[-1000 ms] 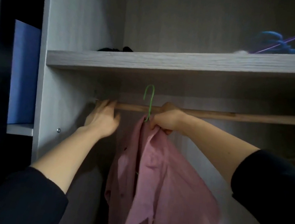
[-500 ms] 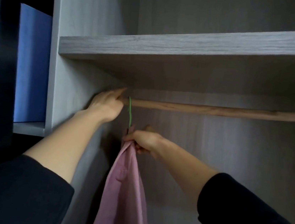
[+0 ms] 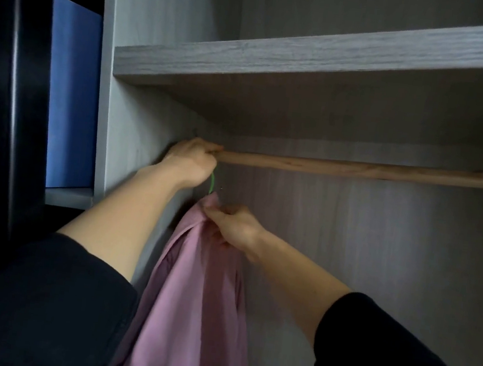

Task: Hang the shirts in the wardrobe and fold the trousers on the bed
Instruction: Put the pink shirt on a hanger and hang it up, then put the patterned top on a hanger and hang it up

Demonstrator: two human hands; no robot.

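The left hand point(image 3: 190, 163) is curled round the left end of the wooden rail point(image 3: 357, 170), right where the rail meets the wardrobe's grey side wall point(image 3: 130, 114), with the knuckles facing the camera. Just below it and slightly to the right, the right hand point(image 3: 236, 225) pinches the pink shirt point(image 3: 195, 305) at its collar, fingertips gathered on the top fold of the cloth. Between the two hands a short piece of the green hanger point(image 3: 211, 183) shows, a thin wire neck rising from the collar; its upper part goes behind the left hand, so it cannot be told whether the hook sits over the rail. The shirt hangs straight down from the right hand, close to the side wall, its lower part running out of view at the bottom edge. Both forearms are bare, with black sleeves point(image 3: 395, 354) pushed up toward the elbows. The rail runs bare to the right across the grey back panel. Above it a thick grey wood-grain shelf point(image 3: 310, 57) spans the compartment and shades the space beneath. Left of the side wall stands a blue panel point(image 3: 71, 95) on a small ledge, and beyond that a dark glossy door point(image 3: 5, 93).
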